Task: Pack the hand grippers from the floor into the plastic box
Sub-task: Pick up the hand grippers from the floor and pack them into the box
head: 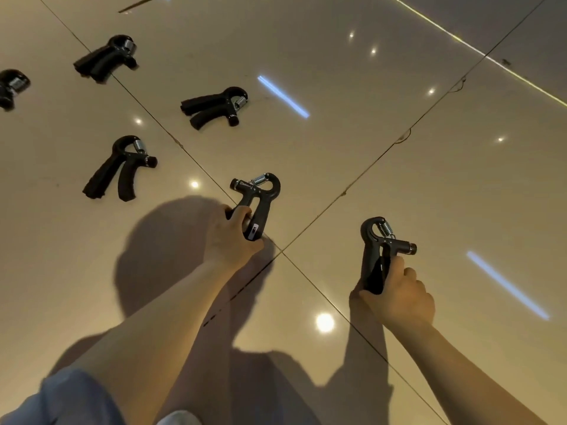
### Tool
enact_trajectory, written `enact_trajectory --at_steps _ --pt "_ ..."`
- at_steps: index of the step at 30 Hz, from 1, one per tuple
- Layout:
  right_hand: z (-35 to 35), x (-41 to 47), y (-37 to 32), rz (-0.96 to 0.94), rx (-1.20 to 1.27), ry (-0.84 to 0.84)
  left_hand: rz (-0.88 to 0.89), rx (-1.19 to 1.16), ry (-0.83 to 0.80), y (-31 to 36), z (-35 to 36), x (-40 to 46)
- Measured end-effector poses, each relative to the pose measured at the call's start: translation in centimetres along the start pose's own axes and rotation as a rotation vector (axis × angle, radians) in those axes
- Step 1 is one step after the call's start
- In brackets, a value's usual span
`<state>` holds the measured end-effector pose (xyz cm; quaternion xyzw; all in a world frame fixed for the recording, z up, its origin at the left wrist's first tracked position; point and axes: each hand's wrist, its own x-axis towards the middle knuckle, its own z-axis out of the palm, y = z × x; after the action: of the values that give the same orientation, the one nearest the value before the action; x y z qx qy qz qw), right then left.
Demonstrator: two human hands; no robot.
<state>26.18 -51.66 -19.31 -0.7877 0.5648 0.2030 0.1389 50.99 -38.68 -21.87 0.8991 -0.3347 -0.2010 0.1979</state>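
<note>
While both of your arms reach out over the glossy tiled floor (352, 133), each hand has a black hand gripper in it. Your left hand (228, 237) curls its fingers (242, 213) around the handles of one gripper (257, 201), whose looped head and steel spring point away from you, its adjusting knob sticking out to the left. The handles sit only partly squeezed, with a gap showing between them. Your right hand (399, 297) wraps around the handles of the second gripper (382, 251), pressed close together; its head stands upward in the view, spring to the right of the loop and knob jutting right.

Four more grippers lie on the floor, well apart from your hands, up and to the left. The nearest one (119, 168) rests with its handles spread toward you. Another (214, 107) lies beyond it, handles pointing left. A third (106, 58) sits farther off beside a tile seam, and a fourth (12, 87) is cut by the left edge of the view.

Dark tile seams cross just below your left hand. A blue fabric-covered knee (70, 400) shows at the bottom left, and ceiling lights reflect off the tiles. The plastic box does not show in this view.
</note>
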Motion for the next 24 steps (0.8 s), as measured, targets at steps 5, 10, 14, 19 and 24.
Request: enact_trajectory --at_steps 5,10,14,19,24 --pt "-1.4 -1.2 -1.5 -0.043 0.224 -0.001 0.102 -0.030 0.091 -0.2 -2.6 -3.1" --pt "-7.0 -3.1 -5.0 -0.148 0.317 -0.119 0.202 -0.003 0.165 0.5 -7.9 -6.5" --pt "-13.3 -7.8 -6.7 -0.304 0.236 -0.123 0.276 -0.054 0.229 1.4 -12.2 -10.9" --pt "-21.2 -17.5 -7.7 -0.540 0.125 0.017 0.196 -0.106 0.206 3.5 -19.3 -18.2" --pt "-27.9 -27.1 -8.5 -0.661 0.194 0.081 0.183 -0.188 0.403 6.5 -25.9 -24.2"
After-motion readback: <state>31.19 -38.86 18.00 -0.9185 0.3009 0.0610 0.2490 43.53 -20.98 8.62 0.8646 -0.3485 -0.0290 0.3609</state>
